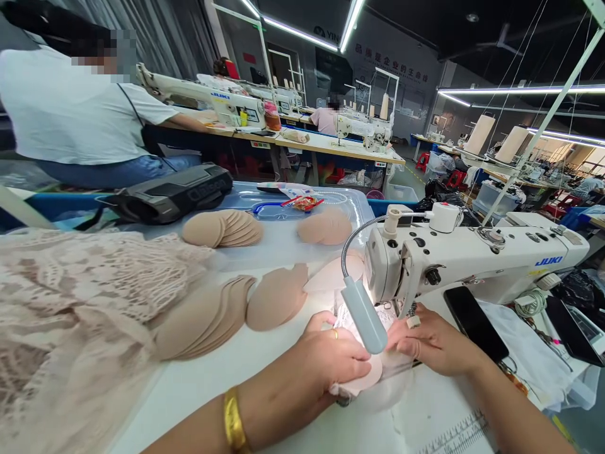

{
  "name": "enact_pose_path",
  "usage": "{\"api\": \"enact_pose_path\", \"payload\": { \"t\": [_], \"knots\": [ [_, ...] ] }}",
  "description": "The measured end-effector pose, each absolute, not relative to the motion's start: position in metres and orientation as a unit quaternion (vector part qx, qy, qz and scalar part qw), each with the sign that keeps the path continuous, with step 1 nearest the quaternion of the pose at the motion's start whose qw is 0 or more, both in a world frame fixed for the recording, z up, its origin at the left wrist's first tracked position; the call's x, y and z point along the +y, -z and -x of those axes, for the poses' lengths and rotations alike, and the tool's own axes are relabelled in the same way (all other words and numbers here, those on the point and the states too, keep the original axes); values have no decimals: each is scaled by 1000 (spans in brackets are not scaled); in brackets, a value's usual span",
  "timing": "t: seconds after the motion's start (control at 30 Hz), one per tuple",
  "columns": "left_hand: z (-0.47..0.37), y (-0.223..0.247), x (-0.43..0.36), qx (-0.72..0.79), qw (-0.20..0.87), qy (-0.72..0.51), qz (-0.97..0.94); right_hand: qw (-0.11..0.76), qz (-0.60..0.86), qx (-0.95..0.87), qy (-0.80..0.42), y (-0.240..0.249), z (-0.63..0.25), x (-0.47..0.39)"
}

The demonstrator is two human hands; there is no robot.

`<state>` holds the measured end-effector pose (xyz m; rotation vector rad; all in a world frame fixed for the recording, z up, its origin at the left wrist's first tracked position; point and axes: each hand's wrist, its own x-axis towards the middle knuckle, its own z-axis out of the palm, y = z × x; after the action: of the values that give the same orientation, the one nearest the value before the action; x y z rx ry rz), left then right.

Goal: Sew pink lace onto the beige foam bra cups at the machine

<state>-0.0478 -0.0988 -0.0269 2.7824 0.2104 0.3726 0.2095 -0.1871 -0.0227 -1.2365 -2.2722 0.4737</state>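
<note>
Under the head of a white sewing machine [454, 252], a piece of pale pink lace fabric with a smooth bra pad [368, 376] is lit by a grey gooseneck lamp [363, 315]. My left hand [328, 359], wearing a ring and a gold bangle, is closed over the fabric and pad, its fingers curled on them. On the far side of the lamp, my right hand [432, 340] rests beside the needle area with fingers bent on the fabric's edge. The lamp head hides the needle and part of the fabric.
Stacks of beige pads [208, 318] and a heap of lace fabric [89, 284] lie left. Behind stand a clear blue plastic lid [278, 252] with more pads and a black bag [174, 192]. A phone [475, 323] lies right. A co-worker [80, 107] sits at another machine.
</note>
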Motion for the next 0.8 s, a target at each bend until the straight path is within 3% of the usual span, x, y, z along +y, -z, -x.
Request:
{"api": "enact_pose_path", "payload": {
  "t": [0.27,0.57,0.8],
  "knots": [
    [46,34,-78,92,154,-140,-974,231,524,-819,-29,49,-192,-181],
    [44,26,-78,80,151,-177,-969,217,578,-786,5,46,-190,-183],
    [46,27,-76,75,100,-172,-977,233,512,-827,-12,47,-192,-182]
  ]
}}
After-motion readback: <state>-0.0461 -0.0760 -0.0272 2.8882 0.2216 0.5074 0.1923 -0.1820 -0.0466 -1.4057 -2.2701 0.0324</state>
